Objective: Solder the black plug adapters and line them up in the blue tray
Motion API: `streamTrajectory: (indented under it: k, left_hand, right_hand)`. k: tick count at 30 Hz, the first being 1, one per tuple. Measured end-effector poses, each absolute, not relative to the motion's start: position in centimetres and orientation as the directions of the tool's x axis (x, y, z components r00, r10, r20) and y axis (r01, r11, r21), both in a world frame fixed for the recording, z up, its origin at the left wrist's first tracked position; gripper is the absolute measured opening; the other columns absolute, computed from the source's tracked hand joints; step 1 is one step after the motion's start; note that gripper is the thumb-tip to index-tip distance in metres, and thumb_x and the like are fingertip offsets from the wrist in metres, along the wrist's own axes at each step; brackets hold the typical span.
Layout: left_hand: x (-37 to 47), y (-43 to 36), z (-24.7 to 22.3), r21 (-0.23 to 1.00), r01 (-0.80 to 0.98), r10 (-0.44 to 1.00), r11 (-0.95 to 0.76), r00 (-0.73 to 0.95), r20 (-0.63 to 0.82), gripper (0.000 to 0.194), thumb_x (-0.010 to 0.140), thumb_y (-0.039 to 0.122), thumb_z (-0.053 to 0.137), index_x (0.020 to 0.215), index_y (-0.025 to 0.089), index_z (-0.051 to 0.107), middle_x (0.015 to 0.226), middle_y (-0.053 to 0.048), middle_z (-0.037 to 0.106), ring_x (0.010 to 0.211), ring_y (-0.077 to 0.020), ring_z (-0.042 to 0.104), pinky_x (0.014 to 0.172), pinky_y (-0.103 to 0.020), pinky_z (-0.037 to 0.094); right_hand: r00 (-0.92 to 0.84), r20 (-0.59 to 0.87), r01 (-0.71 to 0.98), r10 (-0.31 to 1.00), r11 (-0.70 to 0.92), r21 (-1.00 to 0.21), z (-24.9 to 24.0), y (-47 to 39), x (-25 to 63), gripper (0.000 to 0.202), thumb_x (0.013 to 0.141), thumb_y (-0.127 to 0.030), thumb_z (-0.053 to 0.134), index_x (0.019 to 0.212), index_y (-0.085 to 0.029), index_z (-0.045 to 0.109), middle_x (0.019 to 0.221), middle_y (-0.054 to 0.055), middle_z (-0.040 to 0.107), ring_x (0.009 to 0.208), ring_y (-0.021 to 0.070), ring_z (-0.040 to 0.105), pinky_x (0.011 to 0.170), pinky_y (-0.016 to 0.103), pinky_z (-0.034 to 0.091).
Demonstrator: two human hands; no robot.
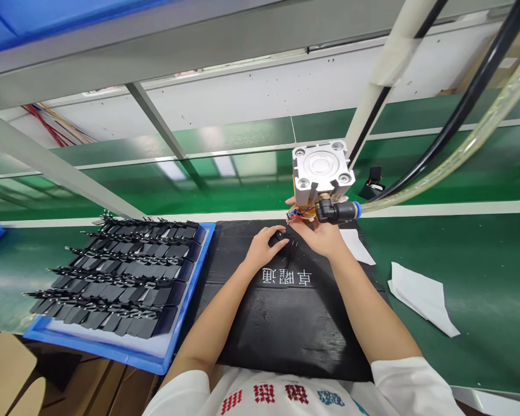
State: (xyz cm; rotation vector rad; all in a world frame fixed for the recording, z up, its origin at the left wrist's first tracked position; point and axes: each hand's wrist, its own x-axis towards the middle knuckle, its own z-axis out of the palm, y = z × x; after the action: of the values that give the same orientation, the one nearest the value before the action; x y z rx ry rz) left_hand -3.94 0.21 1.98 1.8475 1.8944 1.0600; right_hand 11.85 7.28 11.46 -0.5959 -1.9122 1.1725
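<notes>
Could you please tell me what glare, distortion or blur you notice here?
Head view: pale glare on the green surface; apparent wide-angle stretching toward the edges, where the slanting post looks splayed; fine detail unclear in the wires by the right hand.

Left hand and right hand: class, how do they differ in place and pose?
The left hand shows plainly over the black mat, while the right hand is partly hidden by the silver cylinder. The left hand curls around a small black part; the right hand is beside coloured wires. Both are bare.
</notes>
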Motion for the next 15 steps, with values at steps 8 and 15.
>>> streamTrajectory:
  k: [8,15]
  left_hand:
    - [-3.6,-0.5,3.4,0.353,0.931,0.990,0.094,-0.124,0.063,0.051,0.083,0.031,0.072,0.128,0.022,0.052,0.119,-0.008,0.067,0.112,-0.0255,0.064,0.091,-0.035,0.053]
    - [-3.0,-0.8,4.1,0.324,0.940,0.986,0.109,-0.143,0.084,0.041,0.096,0.044,0.052,0.129,0.021,0.052,0.110,-0.007,0.070,0.106,-0.0236,0.067,0.087,-0.033,0.053]
  right_hand:
    - [-0.557,0.382,0.023,0.738,0.473,-0.881,11.2,7.5,11.8,0.014,0.080,-0.034,0.060,0.074,-0.021,0.056,0.075,0.004,0.062,0.075,0.0202,0.063,0.069,0.033,0.054]
    - [-0.555,0.404,-0.030,0.727,0.468,-0.883,11.5,7.8,12.1,0.019,0.080,-0.040,0.061,0.080,-0.020,0.059,0.077,0.004,0.064,0.073,0.0196,0.064,0.067,0.033,0.052]
